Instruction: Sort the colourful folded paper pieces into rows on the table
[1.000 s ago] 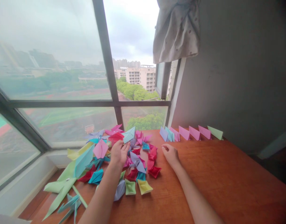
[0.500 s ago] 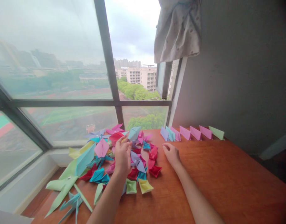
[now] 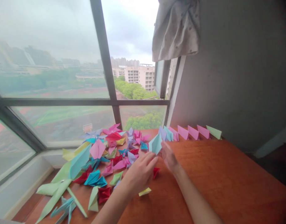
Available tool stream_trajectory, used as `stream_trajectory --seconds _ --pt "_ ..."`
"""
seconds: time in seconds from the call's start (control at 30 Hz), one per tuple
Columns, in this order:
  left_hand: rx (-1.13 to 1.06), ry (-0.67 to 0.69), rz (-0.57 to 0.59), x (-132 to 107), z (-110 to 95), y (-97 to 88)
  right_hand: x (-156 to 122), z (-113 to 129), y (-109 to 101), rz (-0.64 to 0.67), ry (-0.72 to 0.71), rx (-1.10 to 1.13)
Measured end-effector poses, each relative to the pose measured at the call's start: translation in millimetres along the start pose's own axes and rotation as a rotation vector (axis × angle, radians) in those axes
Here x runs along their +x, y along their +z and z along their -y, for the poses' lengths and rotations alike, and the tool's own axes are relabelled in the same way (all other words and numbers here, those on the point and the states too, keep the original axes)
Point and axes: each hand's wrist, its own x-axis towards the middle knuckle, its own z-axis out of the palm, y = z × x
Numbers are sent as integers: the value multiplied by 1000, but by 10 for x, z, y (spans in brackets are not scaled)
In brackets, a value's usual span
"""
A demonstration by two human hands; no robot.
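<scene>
A light blue paper plane (image 3: pixel 155 144) is held up just above the table, near its middle. My left hand (image 3: pixel 143 168) is closed on its lower left part, the fingertips at its bottom edge. At its right side my right hand (image 3: pixel 169 157) has its fingers bent against the paper; the exact grip is partly hidden. Left of the hands spreads a pile of origami, with a pink folded piece (image 3: pixel 97 149), a blue piece (image 3: pixel 95 178) and a red paper box (image 3: pixel 104 195). A yellow paper piece (image 3: pixel 145 191) shows beside my left wrist.
A row of folded paper planes stands along the table's back edge, from a lavender one (image 3: pixel 162 133) to a light green one (image 3: pixel 214 132). Windows (image 3: pixel 61 124) border the back and left. A grey wall (image 3: pixel 231 77) rises at the right, and a tied curtain (image 3: pixel 177 31) hangs above.
My left hand has moved right with the light blue plane, away from the pile. My right hand has come up against it. The view has shifted slightly.
</scene>
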Motion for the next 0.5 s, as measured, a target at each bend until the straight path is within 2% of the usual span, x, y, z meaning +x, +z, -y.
stream_trajectory --seconds 0.1,0.2,0.37,0.5 --pt "53 30 27 -32 17 28 0 13 -9 -35 -30 14" --pt "33 12 -97 -66 42 -23 6 36 -26 -76 -45 -17" --pt "-223 -183 -333 -50 124 -237 10 49 -16 -85 -83 -48" --pt "-440 -398 -501 -48 203 -360 -22 55 19 2 -24 -90"
